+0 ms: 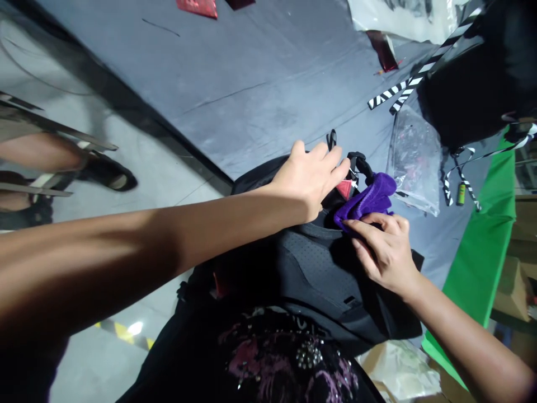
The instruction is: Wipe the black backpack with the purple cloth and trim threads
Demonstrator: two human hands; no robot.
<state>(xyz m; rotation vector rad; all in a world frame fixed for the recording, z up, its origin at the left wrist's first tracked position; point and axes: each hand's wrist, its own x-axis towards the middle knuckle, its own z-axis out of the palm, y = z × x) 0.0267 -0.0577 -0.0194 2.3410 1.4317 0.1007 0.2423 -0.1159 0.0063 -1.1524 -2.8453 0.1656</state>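
A black backpack (312, 254) with a padded, dotted back panel leans between my body and the grey-covered table. My left hand (310, 176) lies over its upper edge, fingers stretched out, beside a black loop and a black strap with a buckle (358, 162). Under the fingertips, a small red tag (344, 189) shows in part. Pinched in my right hand (386, 249) is a folded purple cloth (369, 196), which lies at the top right of the backpack. What lies beneath the cloth is hidden.
A clear plastic bag (415, 159) lies right of the backpack, near black-and-white striped straps (423, 70) and a black bag (465, 84). Red packets (197, 6) lie at the far side. Green cloth (482, 246) covers the right edge. A person's leg (46, 151) shows at left.
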